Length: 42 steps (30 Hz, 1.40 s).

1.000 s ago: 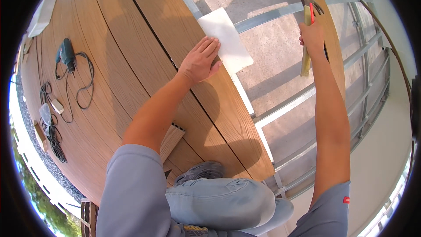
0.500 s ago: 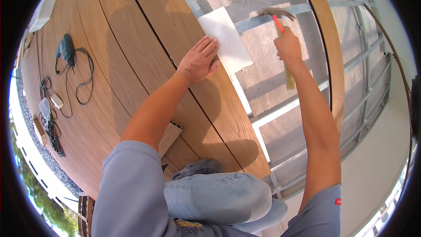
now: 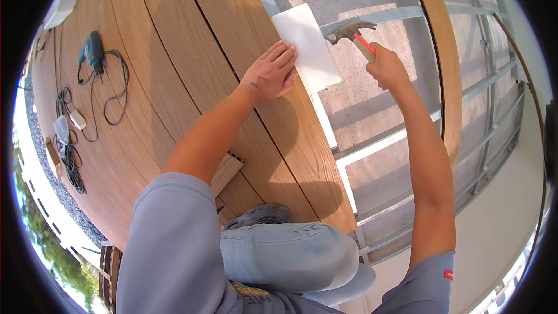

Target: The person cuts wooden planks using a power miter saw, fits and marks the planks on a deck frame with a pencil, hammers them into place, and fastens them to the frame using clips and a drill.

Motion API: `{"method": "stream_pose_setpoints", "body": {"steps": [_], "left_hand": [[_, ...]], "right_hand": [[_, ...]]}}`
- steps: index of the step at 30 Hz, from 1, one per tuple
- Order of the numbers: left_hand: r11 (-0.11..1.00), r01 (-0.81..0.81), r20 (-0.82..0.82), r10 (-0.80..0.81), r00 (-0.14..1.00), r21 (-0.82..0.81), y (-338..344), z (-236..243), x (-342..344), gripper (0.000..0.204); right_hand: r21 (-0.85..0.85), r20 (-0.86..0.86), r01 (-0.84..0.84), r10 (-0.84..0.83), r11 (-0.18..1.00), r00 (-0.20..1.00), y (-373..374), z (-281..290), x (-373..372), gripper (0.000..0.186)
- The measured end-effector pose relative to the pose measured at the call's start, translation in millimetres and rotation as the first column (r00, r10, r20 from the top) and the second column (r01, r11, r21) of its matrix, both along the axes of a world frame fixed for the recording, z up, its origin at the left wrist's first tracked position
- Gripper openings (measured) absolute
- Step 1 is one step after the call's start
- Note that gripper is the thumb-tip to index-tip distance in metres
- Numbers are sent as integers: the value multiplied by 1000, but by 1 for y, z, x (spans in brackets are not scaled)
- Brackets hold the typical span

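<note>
My left hand (image 3: 272,74) lies on the outer brown deck board (image 3: 314,157), its fingers stretched out close together. The fingertips touch the near edge of a flat white rectangular block (image 3: 308,46). That block sits against the board's side, over the metal framing. My right hand (image 3: 388,67) is closed around the handle of a claw hammer (image 3: 354,30) with a red stripe. The hammer's striking face is at the block's right edge; whether they touch, I cannot tell. Part of the handle is hidden by my fingers.
Metal joists (image 3: 383,145) run over concrete at the right, beyond the board's edge. A lone brown board (image 3: 443,52) spans them. On the deck at left are a teal drill (image 3: 93,53) and coiled cables (image 3: 72,168). A board offcut (image 3: 226,173) lies near my knee.
The hammer has swung down and left, bringing its head to the white block's right edge. My left hand keeps its place on the board. The whole view has shifted slightly.
</note>
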<state>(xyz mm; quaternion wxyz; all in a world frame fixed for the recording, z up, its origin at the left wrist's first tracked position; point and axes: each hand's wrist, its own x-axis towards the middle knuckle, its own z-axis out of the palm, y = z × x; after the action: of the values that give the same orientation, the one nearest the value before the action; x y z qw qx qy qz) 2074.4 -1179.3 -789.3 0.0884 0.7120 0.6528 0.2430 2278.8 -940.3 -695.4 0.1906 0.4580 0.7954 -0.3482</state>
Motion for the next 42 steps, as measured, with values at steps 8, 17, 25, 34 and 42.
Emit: {"method": "stream_pose_setpoints", "body": {"steps": [8,17,25,34,42], "left_hand": [[1000,26,34,-26,999,0,14,2,3,46],[1000,13,0,-13,1000,9,11,-1,-5,46],[1000,0,3,0,1000,-8,6,-4,-3,45],[1000,-9,-1,9,1000,11,0,-2,2,44],[1000,3,7,-3,1000,24,12,-4,-11,46]], "right_hand": [[289,143,-120,82,950,986,-12,-42,2,30],[144,-396,748,-656,648,643,36,-12,17,38],[96,-116,348,-337,933,935,49,9,16,35],[15,22,-6,6,1000,1000,21,16,-6,34],[132,-22,200,-199,971,980,15,-9,-14,26]]}}
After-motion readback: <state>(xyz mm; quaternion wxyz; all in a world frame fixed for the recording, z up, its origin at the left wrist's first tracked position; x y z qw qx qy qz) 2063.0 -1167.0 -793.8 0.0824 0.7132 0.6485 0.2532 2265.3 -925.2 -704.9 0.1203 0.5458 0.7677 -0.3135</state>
